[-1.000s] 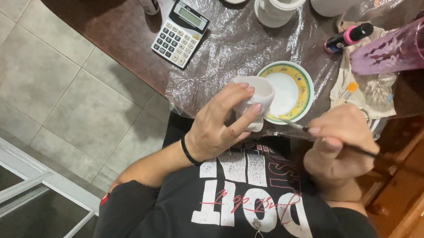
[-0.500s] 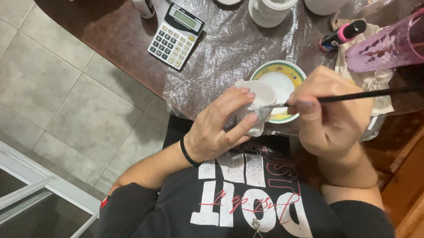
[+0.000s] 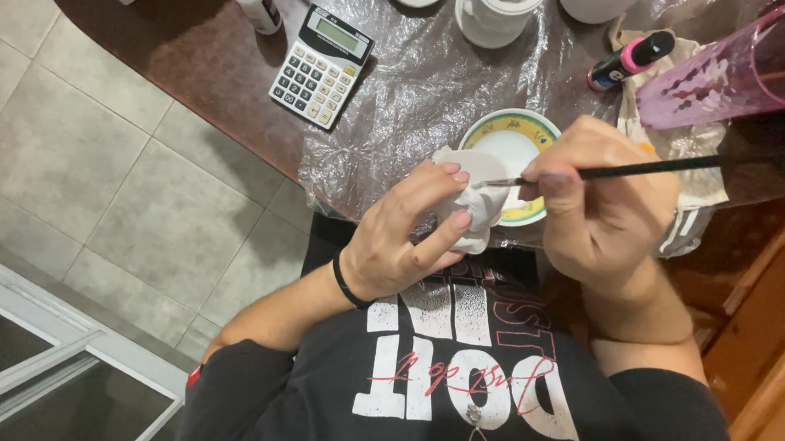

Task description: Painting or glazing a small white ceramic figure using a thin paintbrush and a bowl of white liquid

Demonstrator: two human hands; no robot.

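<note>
The left hand's (image 3: 400, 239) fingers wrapped a small white unglazed ceramic figure (image 3: 479, 199) above the table edge. The right hand (image 3: 601, 203) pinched a thin black-handled paintbrush (image 3: 654, 165), its tip touching the figure. The piece looked wholly white; any painted colour was not discernible. Behind sat a yellow-rimmed white dish (image 3: 509, 132) on crinkled clear plastic sheeting (image 3: 401, 92).

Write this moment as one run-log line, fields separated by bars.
left hand: holds white figurine | right hand: holds paintbrush, tip on figurine | below: yellow-rimmed bowl on plastic sheet
</note>
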